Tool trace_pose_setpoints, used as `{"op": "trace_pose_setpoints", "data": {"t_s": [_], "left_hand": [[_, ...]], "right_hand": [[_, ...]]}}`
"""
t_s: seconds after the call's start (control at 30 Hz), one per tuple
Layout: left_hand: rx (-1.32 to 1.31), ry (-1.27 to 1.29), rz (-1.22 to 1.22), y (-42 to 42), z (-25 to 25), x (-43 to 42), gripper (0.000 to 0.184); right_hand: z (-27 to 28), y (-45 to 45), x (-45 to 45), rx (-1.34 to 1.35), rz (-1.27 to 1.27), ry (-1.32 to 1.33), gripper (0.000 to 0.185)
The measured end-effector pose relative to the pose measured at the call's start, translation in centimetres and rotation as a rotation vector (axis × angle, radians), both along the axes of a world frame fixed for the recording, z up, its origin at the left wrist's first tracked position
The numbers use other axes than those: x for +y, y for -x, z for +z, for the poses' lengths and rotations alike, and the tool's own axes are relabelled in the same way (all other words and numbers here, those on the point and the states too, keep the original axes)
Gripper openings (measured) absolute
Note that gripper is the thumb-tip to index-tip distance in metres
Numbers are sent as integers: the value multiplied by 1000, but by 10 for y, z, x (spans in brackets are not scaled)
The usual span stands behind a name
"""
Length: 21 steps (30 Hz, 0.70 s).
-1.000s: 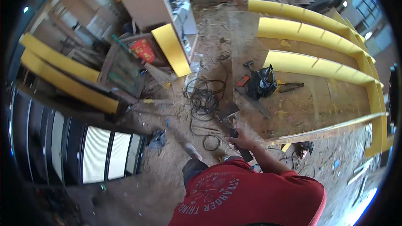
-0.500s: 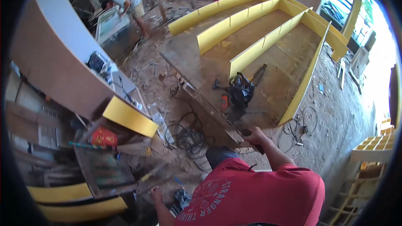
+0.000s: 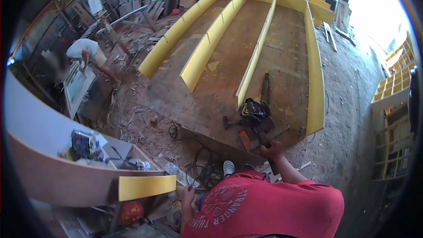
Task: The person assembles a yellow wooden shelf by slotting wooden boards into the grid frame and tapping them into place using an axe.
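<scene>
My right hand (image 3: 272, 150) is wrapped round a long, dark-handled tool (image 3: 263, 139) whose kind I cannot make out, at the near edge of a brown wooden board (image 3: 211, 119). Just beyond it on the board lie a black plastic bag (image 3: 256, 111) and a red-orange item (image 3: 244, 139). Yellow slotted panels (image 3: 213, 39) stand on edge across the board, joined by crosspieces at the far end. Low by my body, my left hand (image 3: 188, 194) has curled fingers; whether anything is in them is hidden. A curved yellow piece (image 3: 147, 187) is to its left.
Loose cables (image 3: 203, 163) lie on the debris-strewn floor near my shoe (image 3: 228, 167). A large curved panel (image 3: 53, 163) carrying assorted items stands at left. Another person (image 3: 86, 55) bends over a pale frame at far left. Yellow lattice frames (image 3: 394, 83) stand at right.
My view has shifted, showing more of the board's far end. My right hand, still gripping the tool, is closer to the bag and the red-orange item. My left hand has come up and inward.
</scene>
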<state>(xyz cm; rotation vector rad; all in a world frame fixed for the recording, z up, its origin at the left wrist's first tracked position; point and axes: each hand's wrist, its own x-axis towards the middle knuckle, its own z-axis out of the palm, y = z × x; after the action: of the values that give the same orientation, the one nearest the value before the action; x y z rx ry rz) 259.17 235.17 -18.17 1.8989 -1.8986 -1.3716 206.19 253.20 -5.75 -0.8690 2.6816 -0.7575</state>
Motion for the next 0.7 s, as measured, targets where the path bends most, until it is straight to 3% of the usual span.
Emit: {"op": "trace_pose_setpoints", "data": {"t_s": [0.23,0.37,0.43,0.53,0.67,0.7], "left_hand": [[112,227,-129,78,79,-185,32],[132,343,-145,109,122,-315,29],[281,496,-51,126,122,-388,28],[352,583,44,145,108,-516,33],[304,530,94,180,102,-704,53],[252,512,86,191,105,-738,60]], "right_hand": [[15,-13,-11,37,-122,-52,73],[3,-20,-39,336,-293,120,58],[53,-35,-77,400,-372,228,49],[51,-50,-137,503,-396,265,40],[64,-94,-267,219,-498,277,33],[67,-95,-297,280,-501,262,32]]}}
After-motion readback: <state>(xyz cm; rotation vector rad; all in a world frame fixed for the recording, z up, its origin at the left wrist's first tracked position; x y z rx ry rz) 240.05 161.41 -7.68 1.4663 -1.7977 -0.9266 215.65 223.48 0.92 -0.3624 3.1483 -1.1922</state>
